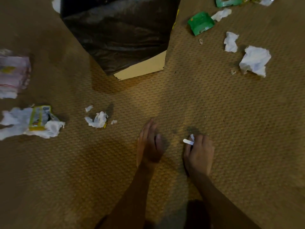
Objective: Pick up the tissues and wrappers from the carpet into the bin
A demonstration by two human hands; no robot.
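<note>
The bin [142, 68] is a cardboard box lined with a black plastic bag, standing at top centre on the brown carpet. My right hand [198, 154] is low on the carpet, fingers pinched on a small white tissue scrap [189, 141]. My left hand [151, 142] hovers beside it, fingers loosely curled, nothing visible in it. Crumpled white tissues lie at right [255, 61] [230, 41] and left of centre [97, 120]. Green wrappers [200, 23] [228, 1] lie at top right. A yellow-edged wrapper [40, 118] rests on tissue at far left.
A pale pink plastic packet [13, 75] lies at the left edge. Tiny paper bits [200, 41] [233, 72] dot the carpet at right. More white tissue [222, 14] sits by the green wrapper. Bare carpet stretches between my hands and the bin.
</note>
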